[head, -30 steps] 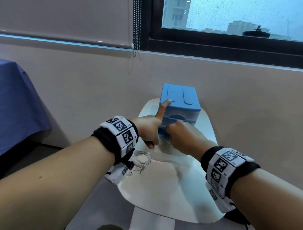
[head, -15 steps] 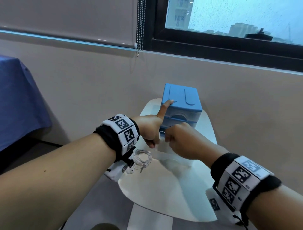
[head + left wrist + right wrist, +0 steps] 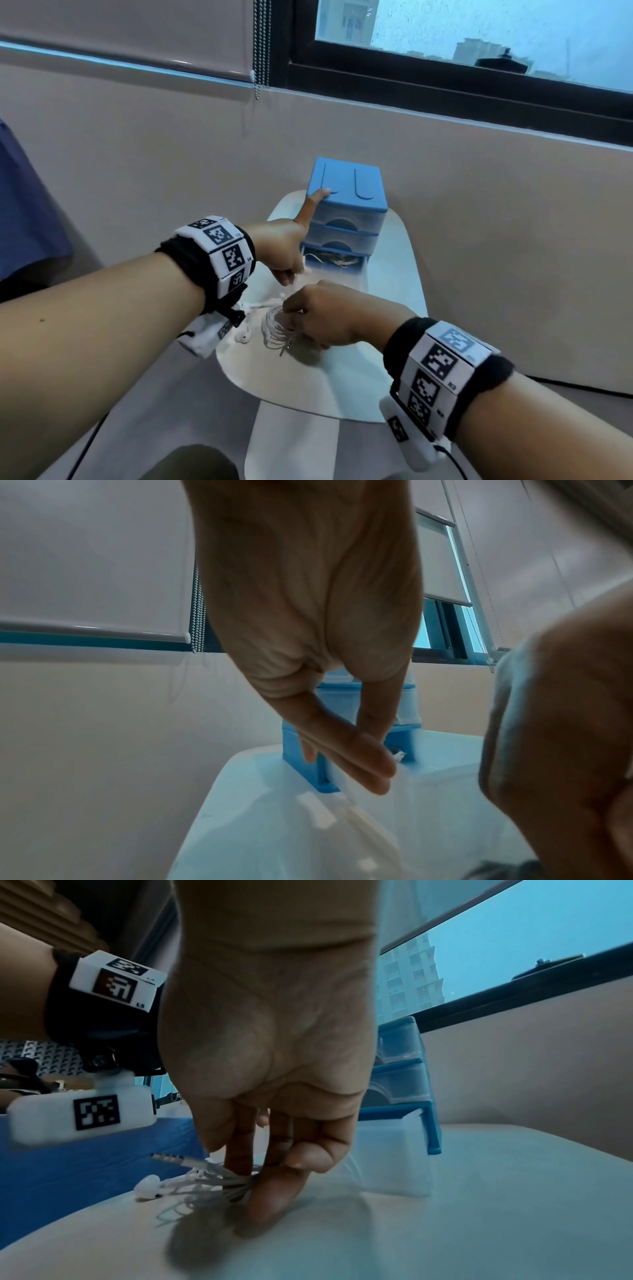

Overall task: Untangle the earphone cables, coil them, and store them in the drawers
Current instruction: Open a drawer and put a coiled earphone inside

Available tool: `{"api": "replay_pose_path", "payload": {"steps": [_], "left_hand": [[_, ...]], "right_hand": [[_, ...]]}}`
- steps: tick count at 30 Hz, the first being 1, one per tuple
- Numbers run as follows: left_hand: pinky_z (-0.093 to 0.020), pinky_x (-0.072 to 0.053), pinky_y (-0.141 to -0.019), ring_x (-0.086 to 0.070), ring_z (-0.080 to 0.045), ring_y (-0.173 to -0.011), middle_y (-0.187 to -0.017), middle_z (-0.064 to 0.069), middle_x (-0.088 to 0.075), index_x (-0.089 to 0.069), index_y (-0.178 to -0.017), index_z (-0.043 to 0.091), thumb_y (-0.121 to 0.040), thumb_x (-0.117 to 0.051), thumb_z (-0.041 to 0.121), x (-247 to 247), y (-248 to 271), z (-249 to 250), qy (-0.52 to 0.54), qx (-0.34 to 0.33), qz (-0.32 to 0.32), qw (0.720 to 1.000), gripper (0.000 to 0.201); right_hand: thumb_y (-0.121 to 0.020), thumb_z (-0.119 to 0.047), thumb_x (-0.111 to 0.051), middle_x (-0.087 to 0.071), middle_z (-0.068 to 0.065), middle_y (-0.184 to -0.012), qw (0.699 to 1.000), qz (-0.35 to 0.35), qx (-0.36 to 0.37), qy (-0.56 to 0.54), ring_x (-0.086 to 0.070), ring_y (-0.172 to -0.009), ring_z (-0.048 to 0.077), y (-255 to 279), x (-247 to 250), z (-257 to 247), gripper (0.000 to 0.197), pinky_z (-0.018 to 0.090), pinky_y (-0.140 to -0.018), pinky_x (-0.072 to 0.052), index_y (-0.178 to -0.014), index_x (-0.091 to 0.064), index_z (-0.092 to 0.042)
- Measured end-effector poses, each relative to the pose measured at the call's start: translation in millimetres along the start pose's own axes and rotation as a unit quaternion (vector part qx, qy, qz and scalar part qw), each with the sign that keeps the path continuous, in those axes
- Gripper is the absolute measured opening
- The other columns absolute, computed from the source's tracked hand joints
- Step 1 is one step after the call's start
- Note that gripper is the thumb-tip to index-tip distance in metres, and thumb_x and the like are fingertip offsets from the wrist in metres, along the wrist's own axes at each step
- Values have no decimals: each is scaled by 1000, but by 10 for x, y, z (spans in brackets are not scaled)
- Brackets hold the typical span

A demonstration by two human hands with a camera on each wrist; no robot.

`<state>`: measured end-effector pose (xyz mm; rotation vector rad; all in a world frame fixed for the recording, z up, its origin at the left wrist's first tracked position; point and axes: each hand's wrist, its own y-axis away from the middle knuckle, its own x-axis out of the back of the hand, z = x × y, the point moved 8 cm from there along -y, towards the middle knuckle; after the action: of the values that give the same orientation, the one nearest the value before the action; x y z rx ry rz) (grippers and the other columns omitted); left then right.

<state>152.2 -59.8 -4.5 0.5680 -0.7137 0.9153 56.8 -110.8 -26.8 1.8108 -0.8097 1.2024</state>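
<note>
The earphone cable, white and coiled, lies on the pale table in front of the blue drawer box, its earbud and plug sticking out to the left. The left hand reaches to the box, forefinger straight and pressing on its top near corner, the other fingers curled under and holding nothing. To the right, the right hand pinches the coil against the table between thumb and fingers. The bottom drawer stands pulled out, with another white cable inside.
</note>
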Motion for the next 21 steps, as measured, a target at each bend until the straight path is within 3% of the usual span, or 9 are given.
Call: {"api": "replay_pose_path", "payload": {"steps": [2, 3, 5, 9, 12, 14, 16, 18, 21], "left_hand": [[-44, -65, -63, -75, -35, -62, -110, -29, -67, 31, -136, 69, -91, -64, -10, 1, 4, -2, 1, 3, 3, 1000, 131], [-43, -65, -62, -75, -34, -62, -110, -29, -67, 30, -137, 68, -91, -64, -10, 4, 8, 3, -1, 2, 8, 1000, 131], [-44, -65, -63, -75, -32, -60, -110, -28, -67, 28, -141, 66, -90, -63, -11, 18, 19, 20, -10, -4, 23, 1000, 130], [-44, -65, -64, -75, -28, -59, -113, -27, -65, 28, -144, 64, -89, -64, -10, 47, 74, 26, -17, -9, 45, 999, 130], [-43, -65, -63, -75, -28, -61, -116, -26, -63, 22, -146, 64, -89, -68, -6, 80, 124, 16, 2, -9, 61, 998, 128], [-45, -65, -64, -75, -31, -64, -117, -27, -63, 22, -144, 66, -88, -71, -4, 78, 148, 5, 8, -10, 61, 998, 129], [-47, -65, -66, -76, -31, -66, -121, -22, -61, 24, -141, 69, -89, -72, -2, 71, 159, -12, 7, -10, 61, 998, 131], [-46, -65, -68, -76, -30, -67, -127, -15, -56, 26, -138, 72, -90, -72, 0, 66, 176, -10, 10, -10, 64, 998, 131], [-44, -65, -67, -76, -35, -72, -127, -12, -55, 24, -139, 73, -91, -71, 1, 61, 205, -4, 16, -9, 66, 998, 129]], "right_hand": [[-104, -21, -47, -63, 1, -83, 1000, -1, -8, 13, -54, -60, 13, 49, -3, 47, 20, 32, -72, -55, -105, -67, -19], [-101, -17, -48, -65, 3, -88, 1000, 6, -13, 13, -57, -55, 11, 69, 2, 70, 17, 31, -64, -57, -102, -65, -20], [-98, -14, -52, -60, 2, -90, 999, 37, -23, 11, -58, -54, 12, 94, 37, 95, 13, 28, -52, -54, -104, -62, -20], [-100, -31, -58, -56, 4, -98, 991, 116, -45, 45, -56, -78, 25, 115, 103, 51, 16, 32, -66, -45, -107, -60, -17], [-97, -24, -60, -41, 1, -95, 989, 126, -64, 37, -45, -76, 23, 173, 110, -8, 13, 29, -62, -35, -106, -54, -17], [-93, -13, -61, -38, 2, -102, 991, 116, -72, 7, -42, -81, 22, 198, 97, -16, 30, 30, -68, -36, -122, -53, -12], [-91, -9, -61, -45, 6, -106, 991, 108, -79, -7, -44, -84, 23, 196, 77, 3, 35, 31, -72, -38, -125, -54, -8], [-90, -12, -62, -55, 10, -110, 992, 98, -83, -7, -48, -84, 25, 185, 16, 35, 27, 31, -72, -42, -117, -61, -8], [-87, -16, -68, -61, 8, -98, 990, 106, -98, -5, -58, -85, 26, 218, 52, 125, 15, 32, -71, -52, -102, -68, -12]]}}
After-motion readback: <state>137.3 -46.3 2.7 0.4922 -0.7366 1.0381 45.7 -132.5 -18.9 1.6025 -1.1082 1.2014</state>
